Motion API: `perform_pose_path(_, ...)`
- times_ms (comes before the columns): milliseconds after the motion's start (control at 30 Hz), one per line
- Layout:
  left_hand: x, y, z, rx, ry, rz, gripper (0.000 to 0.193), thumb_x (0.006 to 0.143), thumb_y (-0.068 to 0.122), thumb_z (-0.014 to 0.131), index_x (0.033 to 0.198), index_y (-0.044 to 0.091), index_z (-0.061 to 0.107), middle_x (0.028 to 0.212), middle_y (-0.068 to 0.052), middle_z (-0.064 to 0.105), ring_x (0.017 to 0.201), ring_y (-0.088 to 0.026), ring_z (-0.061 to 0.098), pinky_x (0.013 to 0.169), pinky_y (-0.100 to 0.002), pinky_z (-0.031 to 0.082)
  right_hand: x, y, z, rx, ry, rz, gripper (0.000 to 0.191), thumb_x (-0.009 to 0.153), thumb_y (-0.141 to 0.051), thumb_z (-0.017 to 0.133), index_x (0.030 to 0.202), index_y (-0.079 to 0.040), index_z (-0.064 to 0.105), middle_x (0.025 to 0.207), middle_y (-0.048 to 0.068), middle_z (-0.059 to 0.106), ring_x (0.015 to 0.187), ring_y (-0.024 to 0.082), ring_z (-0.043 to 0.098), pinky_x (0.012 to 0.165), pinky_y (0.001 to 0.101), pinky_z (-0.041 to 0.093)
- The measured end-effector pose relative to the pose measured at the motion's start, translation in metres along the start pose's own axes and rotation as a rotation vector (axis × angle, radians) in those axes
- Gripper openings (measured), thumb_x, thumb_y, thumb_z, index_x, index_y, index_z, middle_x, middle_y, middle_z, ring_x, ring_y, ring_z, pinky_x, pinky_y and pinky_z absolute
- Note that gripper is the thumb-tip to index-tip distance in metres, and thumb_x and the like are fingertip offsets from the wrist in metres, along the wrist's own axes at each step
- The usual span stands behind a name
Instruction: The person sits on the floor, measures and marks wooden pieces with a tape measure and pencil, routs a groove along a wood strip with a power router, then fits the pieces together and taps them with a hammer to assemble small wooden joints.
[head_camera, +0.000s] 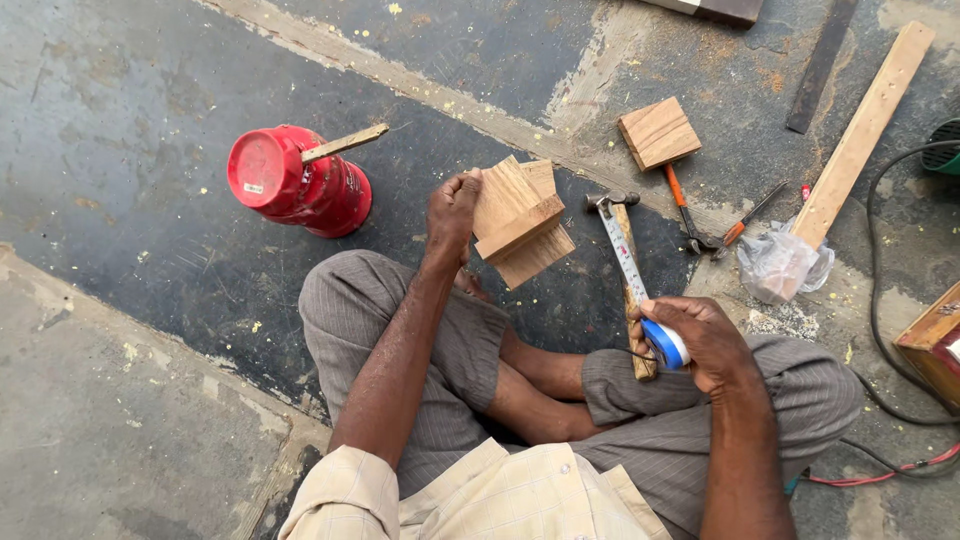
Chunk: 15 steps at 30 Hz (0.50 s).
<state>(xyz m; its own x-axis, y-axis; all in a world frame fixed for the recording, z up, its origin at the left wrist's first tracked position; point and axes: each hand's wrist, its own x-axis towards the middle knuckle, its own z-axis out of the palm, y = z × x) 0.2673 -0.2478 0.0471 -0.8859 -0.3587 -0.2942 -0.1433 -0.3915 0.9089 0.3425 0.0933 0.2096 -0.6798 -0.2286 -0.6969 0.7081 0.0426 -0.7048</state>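
A person sits cross-legged on a dark concrete floor (150, 130), seen from above. The stack of square wooden blocks (520, 220) stands just beyond the knees and serves here as the landmark. The left hand (452, 212) is closed on the left edge of that stack, fingers wrapped over it, holding it tilted. To the left of the blocks, well apart, a red tin (295, 182) lies on its side with a wooden stick (345, 143) poking out. To the right of the blocks, a long pale wooden batten (865, 130) lies at a slant, its lower end by a crumpled clear plastic bag (780, 265). Beyond the blocks to the right sits a single wooden block (658, 132). Just right of the blocks lies a hammer (622, 230), its head near them. The right hand (700, 345), nearer the person than the blocks, is clamped around a blue tape measure (665, 345), its blade drawn out over the hammer. Pliers (745, 222) and an orange-handled tool (682, 208) lie between block and bag.
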Motion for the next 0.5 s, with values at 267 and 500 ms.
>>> perform_pose_path(267,0.0,0.021,0.008,0.202,0.049,0.011,0.044,0.098,0.047,0.068,0.083,0.006,0.073,0.066,0.001,0.062,0.056,-0.006,0.054,0.051,-0.029,0.048,0.001,0.039,0.026,-0.016,-0.073,0.246,0.03,0.091,-0.021,0.071,0.093,0.008,0.072,0.07,0.018,0.072,0.05,0.024,0.069,0.045,0.0295,0.056)
perform_pose_path(500,-0.005,0.021,0.001,0.155,0.016,0.09,0.047,0.098,0.051,0.068,0.081,0.008,0.072,0.064,0.004,0.058,0.055,-0.004,0.052,0.052,-0.027,0.048,0.005,0.046,0.033,0.056,-0.138,0.262,0.03,0.092,-0.021,0.07,0.091,0.008,0.071,0.07,0.017,0.072,0.05,0.025,0.07,0.044,0.0292,0.055)
